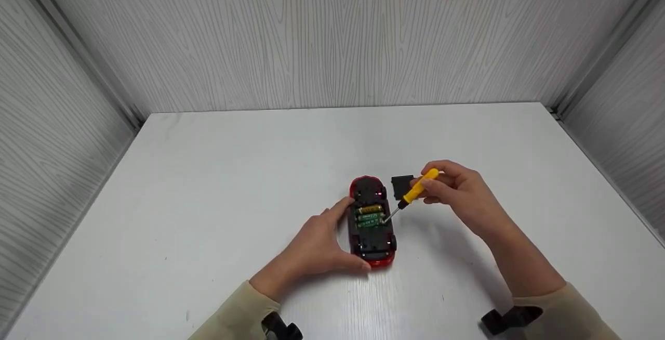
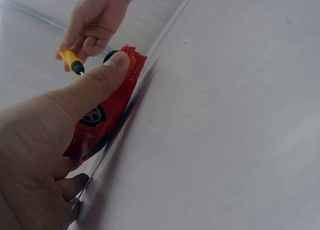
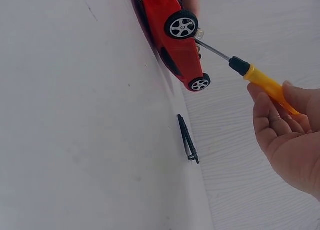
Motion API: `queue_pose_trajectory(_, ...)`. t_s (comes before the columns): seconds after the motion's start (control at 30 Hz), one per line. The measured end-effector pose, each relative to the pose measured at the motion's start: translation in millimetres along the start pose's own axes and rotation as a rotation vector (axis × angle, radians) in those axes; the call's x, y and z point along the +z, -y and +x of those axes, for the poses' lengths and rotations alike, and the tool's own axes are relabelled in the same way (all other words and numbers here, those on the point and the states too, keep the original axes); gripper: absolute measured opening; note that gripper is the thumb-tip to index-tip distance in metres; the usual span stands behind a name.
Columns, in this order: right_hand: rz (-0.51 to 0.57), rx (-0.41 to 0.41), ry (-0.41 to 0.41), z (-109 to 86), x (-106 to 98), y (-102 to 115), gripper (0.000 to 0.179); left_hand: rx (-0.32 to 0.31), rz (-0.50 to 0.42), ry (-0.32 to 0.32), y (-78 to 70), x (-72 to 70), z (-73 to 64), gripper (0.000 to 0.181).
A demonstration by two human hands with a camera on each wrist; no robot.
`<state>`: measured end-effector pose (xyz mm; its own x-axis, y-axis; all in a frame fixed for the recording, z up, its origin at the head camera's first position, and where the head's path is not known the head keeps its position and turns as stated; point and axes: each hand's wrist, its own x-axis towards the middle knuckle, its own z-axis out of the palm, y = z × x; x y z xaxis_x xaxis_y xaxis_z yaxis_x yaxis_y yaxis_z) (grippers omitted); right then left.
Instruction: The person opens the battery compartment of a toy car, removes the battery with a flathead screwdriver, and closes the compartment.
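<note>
A red toy car [image 1: 374, 244] lies upside down on the white table, its black underside facing up. Several green and gold batteries [image 1: 370, 217] sit in the open compartment in its middle. My left hand [image 1: 322, 246] grips the car by its ends, the thumb at the near end and the fingers along the left side. In my right hand [image 1: 457, 194] is a screwdriver [image 1: 417, 191] with a yellow handle, pinched between thumb and fingers. Its metal tip reaches the right end of the batteries. From the side, the right wrist view shows the screwdriver shaft [image 3: 215, 50] entering at the car's upturned underside.
A black battery cover [image 1: 401, 187] lies on the table just right of the car's far end, partly behind the right hand's fingers. Pale wood-grain panels [image 1: 332, 38] stand at the back and both sides of the white table [image 1: 234, 163].
</note>
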<state>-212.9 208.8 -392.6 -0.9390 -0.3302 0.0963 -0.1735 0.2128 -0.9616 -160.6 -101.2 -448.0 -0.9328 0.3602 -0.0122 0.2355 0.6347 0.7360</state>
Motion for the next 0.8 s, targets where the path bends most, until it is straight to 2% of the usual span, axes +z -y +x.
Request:
queue_pose_trajectory(0.23, -0.003, -0.001, -0.008, -0.1, -0.8, 1.7, 0.028, -0.011, 0.007, 0.002, 0.7, 0.0, 0.5, 0.133)
queue_pose_trajectory(0.43, -0.017, -0.005, -0.015, -0.3, -4.8, 3.7, 0.031, -0.012, 0.002, 0.007, 0.3, 0.0, 0.9, 0.134)
queue_pose_trajectory(0.67, 0.039, -0.036, -0.044, -0.4, -12.5, 4.5, 0.029, 0.017, -0.006, -0.014, 1.7, -0.2, 0.2, 0.132)
queue_pose_trajectory(0.8, 0.046, -0.038, -0.072, 0.4, -17.6, 3.2, 0.031, 0.014, -0.012, -0.012, 3.1, 0.4, 0.2, 0.133)
